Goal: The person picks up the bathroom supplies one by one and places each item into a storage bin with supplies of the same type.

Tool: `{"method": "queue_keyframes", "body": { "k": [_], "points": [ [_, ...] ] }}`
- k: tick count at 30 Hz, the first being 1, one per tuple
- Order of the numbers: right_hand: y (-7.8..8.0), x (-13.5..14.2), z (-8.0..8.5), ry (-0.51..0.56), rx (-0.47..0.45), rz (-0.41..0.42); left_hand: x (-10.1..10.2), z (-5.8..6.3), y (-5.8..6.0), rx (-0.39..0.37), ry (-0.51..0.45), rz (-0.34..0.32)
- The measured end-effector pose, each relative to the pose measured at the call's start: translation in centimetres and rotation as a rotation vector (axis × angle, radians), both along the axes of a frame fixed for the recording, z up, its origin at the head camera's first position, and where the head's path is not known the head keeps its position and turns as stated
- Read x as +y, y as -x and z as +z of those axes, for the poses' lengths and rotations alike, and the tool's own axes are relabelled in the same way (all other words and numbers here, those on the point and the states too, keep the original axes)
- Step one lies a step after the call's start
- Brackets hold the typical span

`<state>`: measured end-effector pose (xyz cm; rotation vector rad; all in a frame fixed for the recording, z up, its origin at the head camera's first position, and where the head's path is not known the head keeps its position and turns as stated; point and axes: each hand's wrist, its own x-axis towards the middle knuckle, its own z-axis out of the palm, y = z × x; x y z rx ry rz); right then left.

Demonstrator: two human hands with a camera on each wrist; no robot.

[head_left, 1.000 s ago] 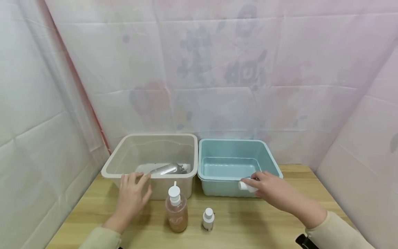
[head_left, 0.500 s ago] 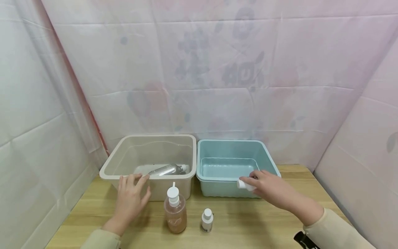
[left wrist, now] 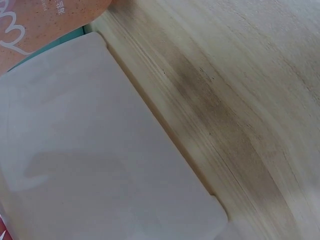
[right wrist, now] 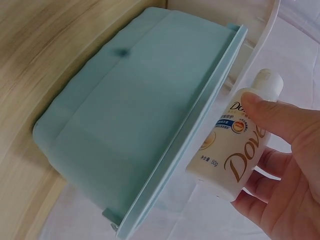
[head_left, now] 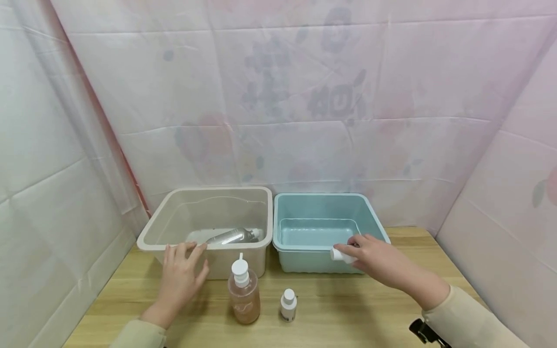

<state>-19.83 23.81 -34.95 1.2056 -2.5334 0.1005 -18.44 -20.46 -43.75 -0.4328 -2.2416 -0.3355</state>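
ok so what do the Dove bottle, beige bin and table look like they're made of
Dove bottle: likely plastic with a soft sheen, judging by its smooth, printed body.

Beige bin: probably moulded plastic, satin; its wall is even-coloured with rounded corners and faint reflections.

Table: low-gloss, streaky wood grain, but I can't tell real wood from laminate.

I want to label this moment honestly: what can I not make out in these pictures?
Small white bottle, head view: label print too small.
Pump bottle, left wrist view: top cut off by the edge.
Dove bottle, head view: partly hidden by the right hand.
Left hand, left wrist view: out of frame.
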Motion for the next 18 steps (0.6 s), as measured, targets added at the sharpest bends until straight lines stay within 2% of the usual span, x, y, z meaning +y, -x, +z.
{"method": "queue_keyframes", "body": {
  "k": [9, 13, 18],
  "points": [
    [0.05, 0.2, 0.16, 0.004, 0.004, 0.011, -0.19, 0.06, -0.12, 0.013, 0.007, -0.014],
    [-0.06, 0.19, 0.09, -0.001, -0.024, 0.016, -0.48, 0.17, -0.28, 0.005, -0.002, -0.015],
    [-0.02, 0.45, 0.18, -0.017, -0.014, -0.002, -0.22, 0.07, -0.29, -0.02, 0.006, -0.016]
  ]
}}
